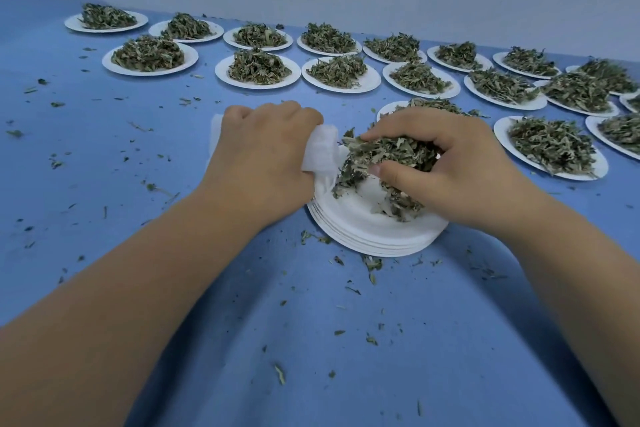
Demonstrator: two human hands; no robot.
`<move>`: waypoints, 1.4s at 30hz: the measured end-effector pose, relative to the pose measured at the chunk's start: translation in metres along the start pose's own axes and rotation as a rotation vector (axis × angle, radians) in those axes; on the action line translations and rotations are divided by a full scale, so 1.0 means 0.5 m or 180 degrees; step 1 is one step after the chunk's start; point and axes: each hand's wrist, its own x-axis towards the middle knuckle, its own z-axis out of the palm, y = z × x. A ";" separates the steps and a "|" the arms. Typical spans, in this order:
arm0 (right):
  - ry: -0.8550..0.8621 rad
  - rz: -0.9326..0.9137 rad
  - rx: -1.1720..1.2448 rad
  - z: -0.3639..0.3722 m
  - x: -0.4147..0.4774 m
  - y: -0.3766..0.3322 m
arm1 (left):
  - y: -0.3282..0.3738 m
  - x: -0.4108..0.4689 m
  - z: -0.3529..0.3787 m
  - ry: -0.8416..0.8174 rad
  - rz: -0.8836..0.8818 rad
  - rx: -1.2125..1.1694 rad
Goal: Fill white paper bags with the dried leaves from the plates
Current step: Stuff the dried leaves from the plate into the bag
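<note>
**A handful of dried leaves goes toward a white paper bag**

I see two bare hands over a blue bench (104, 166). The left hand (266, 152) is clenched round a bag (320, 149). The bag is white, thin and crumpled, with a soft, fibrous look. Most of it is hidden under the hand, so I cannot tell how full it is.

The right hand (450, 163) grasps a loose clump of leaves (384, 152), with the fingers (391, 126) arched over the top and the thumb tucked beneath. The clump sits just right of the left fingers, at the bag's edge. I cannot tell whether they touch.

Under the right fingers lies a stack of plates (374, 243), round, shallow and matte white. The top one is nearly bare. The leaves are grey-green, curled and brittle-looking, with thin stems. Crumbs (372, 263) dot the bench on the near side of the fingers. Beyond the fingers, rows of full plates (221, 74) each carry a heaped mound.

I judge the step in hand to be feeding this handful into the bag. To do it well, I would spread the mouth wide with the left fingers and work over the stack, so strays land on a plate. I would ease the leaves in rather than squeeze, since they look likely to crumble. The paper looks weak, and forced stems might tear it.
</note>
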 end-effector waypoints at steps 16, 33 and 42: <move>0.0229 0.0309 0.0616 0.028 0.009 0.006 | 0.056 0.024 -0.033 -0.0352 0.0379 0.0029; -0.0197 0.0411 0.1056 0.018 0.006 0.003 | 0.076 0.031 -0.023 -0.0508 0.0396 -0.0266; 0.0331 0.0512 0.0820 0.036 0.013 -0.019 | 0.090 0.031 -0.030 -0.0454 0.0804 -0.0341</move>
